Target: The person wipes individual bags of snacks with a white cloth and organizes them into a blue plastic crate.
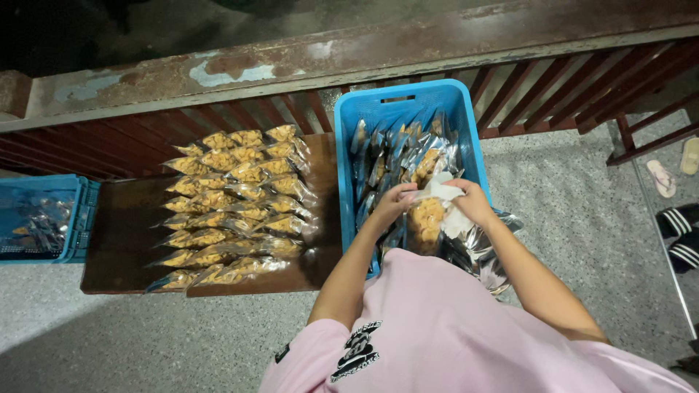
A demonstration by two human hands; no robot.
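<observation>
Pink cloth of the person's shirt (444,327) fills the near edge, and both forearms reach out from it toward the blue crate (349,145), which serves as the landmark. Just inside the crate's near end, the left hand (394,201) and the right hand (470,201) are each closed in a pinch on the top edge of one clear snack bag (427,218), fingers curled, the bag hanging between them with golden pieces showing through. Silvery-backed bags (393,153) stand packed in the crate beyond the hands, and a few spill over its near right corner (484,255).

Left of the crate, on the dark wooden bench (109,233), finished-looking packets (233,207) lie in overlapping rows. A second blue crate (44,218) sits well to the left of the bench. Beyond everything runs a rusted railing (291,58).

By the look of it, the bag's mouth is being handled; the next move calls for a steady, level grip so nothing tips out.
</observation>
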